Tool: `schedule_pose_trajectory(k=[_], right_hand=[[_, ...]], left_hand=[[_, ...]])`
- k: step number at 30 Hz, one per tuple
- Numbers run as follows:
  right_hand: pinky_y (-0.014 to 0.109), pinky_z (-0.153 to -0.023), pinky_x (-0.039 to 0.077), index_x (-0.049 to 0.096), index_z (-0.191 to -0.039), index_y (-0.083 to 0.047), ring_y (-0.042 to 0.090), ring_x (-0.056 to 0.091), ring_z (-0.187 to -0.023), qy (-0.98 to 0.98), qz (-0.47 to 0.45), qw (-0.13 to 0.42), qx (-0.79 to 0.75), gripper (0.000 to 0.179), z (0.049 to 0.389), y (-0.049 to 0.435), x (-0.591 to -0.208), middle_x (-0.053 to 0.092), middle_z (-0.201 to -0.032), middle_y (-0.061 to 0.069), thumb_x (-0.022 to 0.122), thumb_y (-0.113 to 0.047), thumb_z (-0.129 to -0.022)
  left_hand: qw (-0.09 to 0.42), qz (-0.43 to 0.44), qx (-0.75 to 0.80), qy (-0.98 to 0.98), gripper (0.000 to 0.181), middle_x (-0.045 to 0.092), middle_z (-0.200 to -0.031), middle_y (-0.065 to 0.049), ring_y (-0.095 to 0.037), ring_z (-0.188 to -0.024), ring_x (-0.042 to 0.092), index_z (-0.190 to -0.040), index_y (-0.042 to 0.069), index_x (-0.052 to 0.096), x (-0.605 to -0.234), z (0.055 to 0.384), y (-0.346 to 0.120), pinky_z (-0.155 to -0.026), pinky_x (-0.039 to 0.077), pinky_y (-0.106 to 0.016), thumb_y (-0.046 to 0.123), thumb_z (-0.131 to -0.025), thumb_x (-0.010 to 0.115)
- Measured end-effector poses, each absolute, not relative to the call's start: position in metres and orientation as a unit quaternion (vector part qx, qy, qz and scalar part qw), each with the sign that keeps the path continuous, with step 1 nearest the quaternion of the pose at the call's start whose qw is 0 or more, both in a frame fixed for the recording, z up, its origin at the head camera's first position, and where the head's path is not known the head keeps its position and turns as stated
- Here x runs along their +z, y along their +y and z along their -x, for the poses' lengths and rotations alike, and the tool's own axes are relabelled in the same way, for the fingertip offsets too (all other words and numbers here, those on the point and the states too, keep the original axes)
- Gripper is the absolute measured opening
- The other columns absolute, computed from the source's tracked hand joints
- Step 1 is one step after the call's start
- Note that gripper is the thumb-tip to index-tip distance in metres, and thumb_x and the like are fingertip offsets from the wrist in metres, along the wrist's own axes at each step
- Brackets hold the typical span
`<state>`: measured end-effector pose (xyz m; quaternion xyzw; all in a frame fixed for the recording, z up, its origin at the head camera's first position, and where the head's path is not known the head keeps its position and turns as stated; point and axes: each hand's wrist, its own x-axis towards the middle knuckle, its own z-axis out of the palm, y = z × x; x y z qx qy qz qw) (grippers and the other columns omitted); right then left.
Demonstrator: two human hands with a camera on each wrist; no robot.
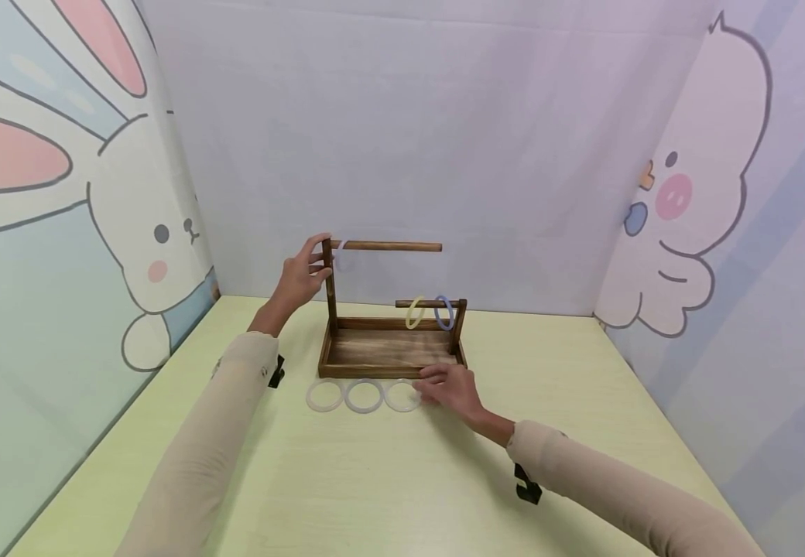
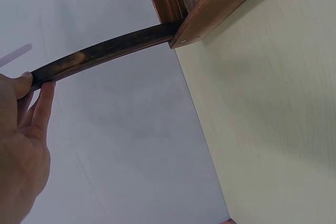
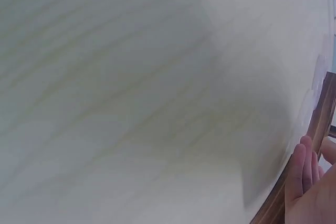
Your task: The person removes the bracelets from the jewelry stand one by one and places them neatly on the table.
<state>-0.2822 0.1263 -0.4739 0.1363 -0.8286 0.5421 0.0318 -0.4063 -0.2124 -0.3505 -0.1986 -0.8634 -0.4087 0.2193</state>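
My left hand (image 1: 303, 277) grips the top of the tall post (image 1: 330, 290) of a brown wooden rack, thumb on one side and fingers on the other in the left wrist view. A pale ring (image 1: 341, 246) hangs on the upper bar by that post. On the lower bar hang a yellow ring (image 1: 414, 312) and a blue ring (image 1: 444, 312). Along the rack's front lie a pinkish ring (image 1: 323, 395), a lavender ring (image 1: 364, 395) and a whitish ring (image 1: 401, 395). With fairly straight fingers, my right hand (image 1: 451, 388) is at the whitish ring's right edge; fingertip contact is unclear.
The rack's shallow tray base (image 1: 375, 371) stands on a pale wooden table (image 1: 347, 480). Behind the table hangs a plain light cloth (image 1: 444, 139), with a cartoon rabbit panel (image 1: 131, 232) on the left and another cartoon panel (image 1: 709, 193) on the right.
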Motion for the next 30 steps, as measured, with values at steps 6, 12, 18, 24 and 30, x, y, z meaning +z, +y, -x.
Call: schedule_pose_trajectory(k=[6,12,18,24,30], right_hand=[[0.027,-0.059,0.063,0.076,-0.110,0.006,0.026,0.078,-0.071,-0.840,-0.164,0.041,0.515,0.026,0.287,0.118,-0.460,0.079,-0.086,0.016,0.083,-0.008,-0.089],[0.027,-0.062,0.062,0.078,-0.108,0.003,0.025,0.078,-0.077,-0.857,-0.187,0.074,0.474,0.023,0.293,0.111,-0.441,0.079,-0.087,0.013,0.082,-0.011,-0.091],[0.025,-0.056,0.058,0.081,-0.107,-0.002,0.023,0.078,-0.083,-0.875,-0.197,0.112,0.427,0.025,0.298,0.104,-0.427,0.080,-0.090,0.008,0.084,-0.018,-0.089],[0.030,-0.067,0.064,0.079,-0.109,-0.001,0.025,0.078,-0.085,-0.857,-0.224,0.117,0.448,0.024,0.304,0.092,-0.415,0.080,-0.097,0.012,0.083,-0.017,-0.091],[0.041,-0.080,0.065,0.078,-0.111,-0.001,0.028,0.078,-0.091,-0.844,-0.223,0.119,0.474,0.024,0.310,0.081,-0.401,0.079,-0.100,0.014,0.083,-0.011,-0.090]], left_hand=[[0.218,0.198,-0.409,-0.864,0.074,0.061,-0.140,-0.026,-0.042,-0.122,0.066,-0.158,0.026,0.038,-0.350,0.406,-0.213,-0.099,0.058,-0.053,-0.007,-0.098,0.066],[0.219,0.200,-0.410,-0.862,0.074,0.061,-0.140,-0.027,-0.042,-0.123,0.065,-0.158,0.025,0.038,-0.348,0.405,-0.213,-0.099,0.058,-0.053,-0.007,-0.098,0.066],[0.217,0.206,-0.411,-0.861,0.075,0.061,-0.141,-0.027,-0.042,-0.124,0.065,-0.159,0.026,0.037,-0.348,0.406,-0.214,-0.098,0.058,-0.053,-0.008,-0.098,0.066],[0.219,0.206,-0.411,-0.860,0.075,0.061,-0.140,-0.028,-0.043,-0.122,0.065,-0.159,0.025,0.037,-0.350,0.407,-0.216,-0.097,0.058,-0.054,-0.008,-0.098,0.065],[0.219,0.204,-0.414,-0.859,0.074,0.061,-0.139,-0.028,-0.043,-0.122,0.066,-0.158,0.022,0.038,-0.350,0.406,-0.214,-0.098,0.058,-0.054,-0.009,-0.097,0.066]])
